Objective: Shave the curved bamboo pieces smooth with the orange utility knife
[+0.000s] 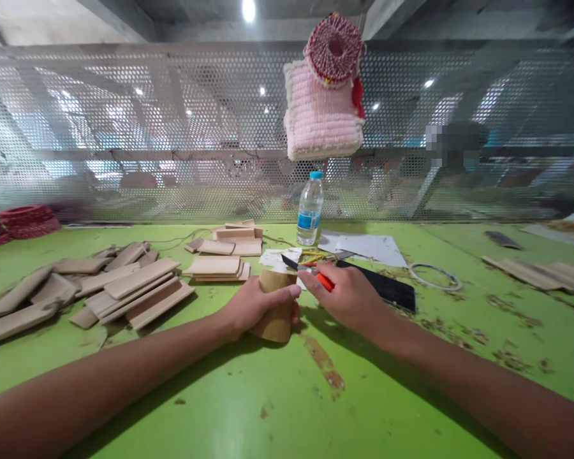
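My left hand (263, 306) is wrapped round a tan, curved piece (273, 325) that looks like bamboo or bark sheath, standing tilted on the green table. Its thumb lies across the near face. In my right hand (347, 293) is a utility knife (324, 280) with an orange-red handle. The dark blade (291, 262) points left, just above the top edge of the tan piece; I cannot tell whether it touches. Behind the hands lie a scrap of white paper (277, 256) and something yellow, partly hidden. A black phone-like slab (387, 287) rests beyond my right hand.
Stacked tan strips (143, 290) lie to the left, with more pieces (220, 266) behind my left hand. A water bottle (309, 213) stands at the back before a perforated metal screen (196, 127). A ring (434, 276), shavings (511, 360) and other strips (540, 274) are on the right.
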Available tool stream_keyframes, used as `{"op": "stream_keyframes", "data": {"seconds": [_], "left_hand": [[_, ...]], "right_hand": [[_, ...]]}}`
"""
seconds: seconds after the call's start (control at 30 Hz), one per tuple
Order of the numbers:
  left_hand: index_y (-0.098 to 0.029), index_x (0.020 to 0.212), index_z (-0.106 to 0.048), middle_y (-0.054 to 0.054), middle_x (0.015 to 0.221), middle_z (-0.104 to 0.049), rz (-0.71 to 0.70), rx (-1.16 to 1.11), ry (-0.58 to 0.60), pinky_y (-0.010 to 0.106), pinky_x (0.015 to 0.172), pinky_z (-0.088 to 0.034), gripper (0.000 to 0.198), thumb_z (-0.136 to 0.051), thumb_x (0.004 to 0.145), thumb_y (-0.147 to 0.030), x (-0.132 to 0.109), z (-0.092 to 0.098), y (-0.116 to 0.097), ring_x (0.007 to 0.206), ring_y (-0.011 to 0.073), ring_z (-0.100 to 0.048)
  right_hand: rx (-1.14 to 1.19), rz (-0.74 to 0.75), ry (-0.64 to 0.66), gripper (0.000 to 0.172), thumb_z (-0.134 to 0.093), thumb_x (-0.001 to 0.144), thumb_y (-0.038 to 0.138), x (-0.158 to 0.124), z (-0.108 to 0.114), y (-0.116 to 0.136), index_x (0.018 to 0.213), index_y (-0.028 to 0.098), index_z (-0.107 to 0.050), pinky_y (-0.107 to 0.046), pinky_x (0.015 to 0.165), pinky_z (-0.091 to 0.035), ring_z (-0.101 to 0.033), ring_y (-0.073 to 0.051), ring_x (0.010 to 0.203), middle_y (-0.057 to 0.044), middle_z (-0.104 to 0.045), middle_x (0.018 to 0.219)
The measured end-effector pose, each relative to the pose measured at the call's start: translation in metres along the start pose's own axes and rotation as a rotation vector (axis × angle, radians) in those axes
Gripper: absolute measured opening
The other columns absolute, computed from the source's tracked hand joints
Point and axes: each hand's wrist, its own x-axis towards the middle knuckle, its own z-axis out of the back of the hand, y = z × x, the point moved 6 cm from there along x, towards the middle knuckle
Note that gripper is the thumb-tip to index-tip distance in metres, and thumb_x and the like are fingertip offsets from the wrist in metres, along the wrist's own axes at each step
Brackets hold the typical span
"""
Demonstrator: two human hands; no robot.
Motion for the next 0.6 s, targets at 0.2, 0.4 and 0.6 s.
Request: {"op": "stream_keyframes", "data": {"seconds": [0.2,0.4,0.6], "left_hand": [[-0.010,0.085,-0.069,0.012,0.079,-0.071,0.033,-0.056,0.099,0.038,0.072,-0.058,0.035,-0.081,0.076,-0.042,0.000,0.003,0.004,0.071,0.0216,-0.070],[-0.012,0.091,-0.070,0.010,0.081,-0.071,0.021,-0.102,0.166,0.039,0.074,-0.059,0.033,-0.082,0.075,-0.037,0.004,0.003,0.006,0.073,0.0207,-0.068],[-0.010,0.088,-0.070,0.012,0.079,-0.072,0.054,-0.081,0.149,0.038,0.073,-0.058,0.029,-0.082,0.076,-0.034,0.006,0.002,0.006,0.072,0.0215,-0.069]], "right_hand": [[0.042,0.125,0.147,0.047,-0.044,0.097,0.057,-0.007,-0.009,-0.005,0.066,0.021,-0.048,-0.027,0.054,-0.020,-0.037,-0.010,0.050,0.005,-0.042,0.053],[0.034,0.139,0.230,0.046,-0.045,0.096,0.056,-0.009,-0.021,-0.006,0.068,0.021,-0.051,-0.027,0.055,-0.021,-0.041,-0.011,0.052,0.003,-0.048,0.056],[0.102,-0.045,0.086,0.049,-0.040,0.097,0.057,-0.004,-0.018,-0.016,0.064,0.021,-0.046,-0.028,0.054,-0.021,-0.041,-0.012,0.052,0.003,-0.047,0.054]]}}
